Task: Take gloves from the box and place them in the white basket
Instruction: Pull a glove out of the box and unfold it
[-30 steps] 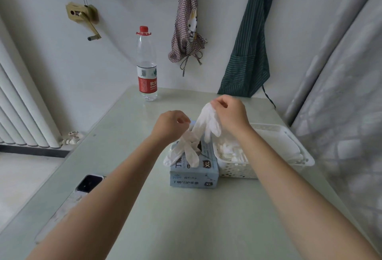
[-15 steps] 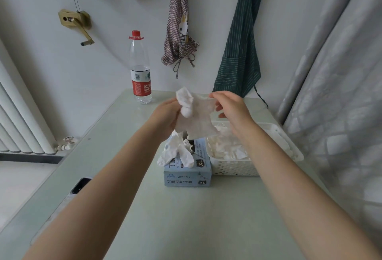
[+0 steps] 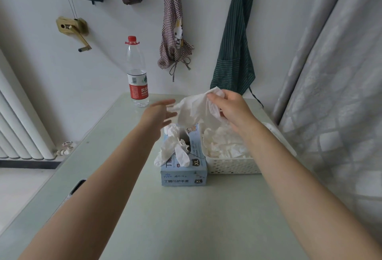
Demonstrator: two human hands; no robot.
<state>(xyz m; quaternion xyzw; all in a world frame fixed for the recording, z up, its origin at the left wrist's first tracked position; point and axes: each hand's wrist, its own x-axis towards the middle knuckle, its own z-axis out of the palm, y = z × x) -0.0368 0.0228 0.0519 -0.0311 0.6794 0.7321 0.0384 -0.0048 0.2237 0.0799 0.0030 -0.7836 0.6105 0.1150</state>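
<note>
A light blue glove box marked XL lies on the table's middle, with a white glove hanging out of its top opening. Right beside it stands the white basket, which holds several crumpled white gloves. My right hand pinches a white glove in the air above the box's far end and the basket's left edge. My left hand hovers just left of that glove with its fingers spread, holding nothing.
A water bottle with a red cap stands at the table's far left corner. A dark phone lies at the table's left edge. Aprons hang on the wall behind, and a curtain hangs on the right.
My left hand has let go of the glove and opened to its left. My right hand alone now holds the glove and has carried it rightward toward the basket.
</note>
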